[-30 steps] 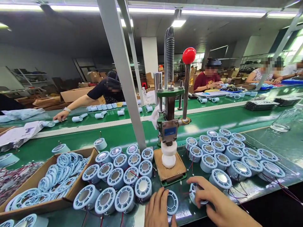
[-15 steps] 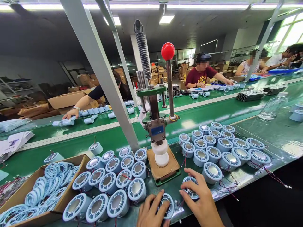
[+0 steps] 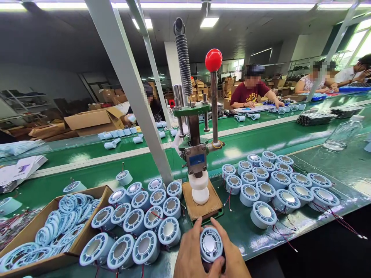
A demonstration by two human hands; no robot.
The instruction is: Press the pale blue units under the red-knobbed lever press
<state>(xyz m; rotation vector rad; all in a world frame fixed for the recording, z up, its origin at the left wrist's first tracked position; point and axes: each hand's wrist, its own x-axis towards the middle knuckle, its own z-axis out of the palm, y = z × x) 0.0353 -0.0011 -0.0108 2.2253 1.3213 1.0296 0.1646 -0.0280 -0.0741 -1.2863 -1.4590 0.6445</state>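
A light-blue round fan housing (image 3: 211, 244) with slotted rim and silver centre disc sits between my two hands near the bench's front edge. My left hand (image 3: 189, 249) closes around its left side, with a thumb at its lower edge. My right hand (image 3: 233, 253) curves along its right side, fingertips at the top. What lies beneath the housing is hidden by my hands. Just beyond stands a hand press (image 3: 197, 160) with a red ball lever (image 3: 213, 60). Its white round pressing pieces (image 3: 199, 189) are above a wooden base board (image 3: 188, 206).
Rows of similar housings stand left (image 3: 133, 222) and right (image 3: 265, 214) of the press, some trailing red and black wires. An open carton (image 3: 97, 204) of blue rings is at left. A slanted grey post (image 3: 130, 85) rises behind. A clear bottle (image 3: 343, 133) stands right. Co-workers sit across the conveyor.
My right hand has moved left to join my left hand around one housing. The second housing that was beside my right hand no longer shows on the bench there.
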